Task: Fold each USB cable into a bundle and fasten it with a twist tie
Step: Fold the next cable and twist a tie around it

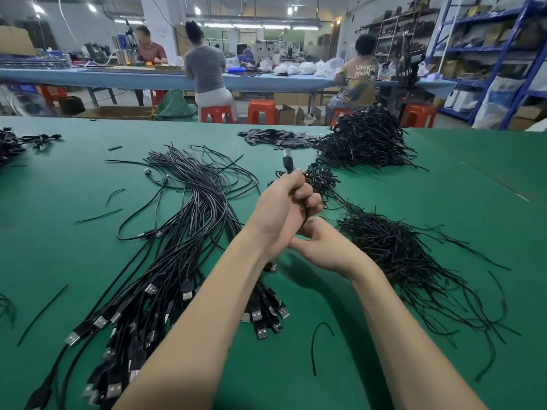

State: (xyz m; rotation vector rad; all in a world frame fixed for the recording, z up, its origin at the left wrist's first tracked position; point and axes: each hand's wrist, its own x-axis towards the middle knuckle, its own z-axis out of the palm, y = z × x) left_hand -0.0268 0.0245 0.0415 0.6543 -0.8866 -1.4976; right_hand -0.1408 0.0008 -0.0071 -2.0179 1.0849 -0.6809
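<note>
- The green table fills the lower view, and both bare forearms reach out over its middle, the hands meeting above the mat.
- The left hand is raised in a fist, fingers curled tight round a black USB cable; one plug end of that cable sticks up past the knuckles, and a short length of it runs down out of the fist.
- The right hand sits just below and against the left one, fingers curled inward at the lower part of the same cable; whether it pinches the cable or a tie cannot be told, as the fingertips are hidden.
- A large sheaf of loose USB cables lies to the left of the arms, silver plugs fanned toward the near edge, thin ends spread toward the far side.
- A heap of black twist ties lies just right of the hands, strands trailing toward the near right.
- A taller pile of bundled cables sits farther back on the right.
- Beside it, to the left, lies a flat scatter of small black pieces.
- Single stray ties lie on the mat, one curved one near the right forearm.
</note>
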